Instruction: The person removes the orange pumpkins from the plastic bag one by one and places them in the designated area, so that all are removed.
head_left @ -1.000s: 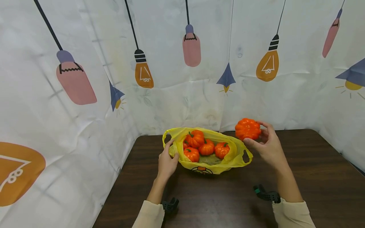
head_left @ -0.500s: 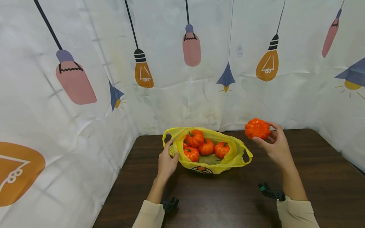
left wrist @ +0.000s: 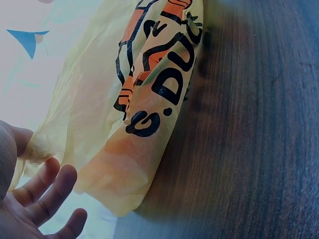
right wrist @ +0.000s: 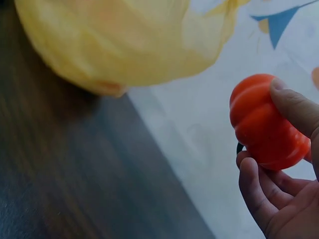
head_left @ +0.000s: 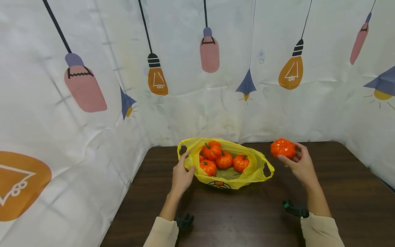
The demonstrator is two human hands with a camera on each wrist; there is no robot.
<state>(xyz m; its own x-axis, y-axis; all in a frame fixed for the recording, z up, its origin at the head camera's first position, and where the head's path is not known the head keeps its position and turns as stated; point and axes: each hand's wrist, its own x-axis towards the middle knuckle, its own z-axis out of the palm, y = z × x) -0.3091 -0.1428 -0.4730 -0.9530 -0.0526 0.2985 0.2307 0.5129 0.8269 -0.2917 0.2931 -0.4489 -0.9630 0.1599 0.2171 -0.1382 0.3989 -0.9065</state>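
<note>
A yellow plastic bag (head_left: 256, 173) stands on the table with its mouth spread wide. Several small orange pumpkins (head_left: 212, 150) with green stems lie inside it. My left hand (head_left: 181, 175) pinches the bag's left side by its handle; in the left wrist view, thumb and index finger meet on the thin plastic while the other fingers (left wrist: 55, 191) are loosely bent. Off the bag's right end, my right hand (head_left: 302, 166) holds another small pumpkin (head_left: 282, 148) above the table, thumb on one side and fingers on the other. Its dark stem shows near the fingertips in the right wrist view.
The dark brown wooden table (head_left: 234, 219) reaches back to a white cloth wall (head_left: 197, 113) printed with hanging lamps. The bag's right loop handle (head_left: 267, 169) hangs loose toward the right hand. Each wrist wears a black band (head_left: 294, 209).
My right hand has carried its pumpkin rightward, away from the bag, and lately a little lower. The left hand keeps its place on the bag. The head view has shifted very slightly.
</note>
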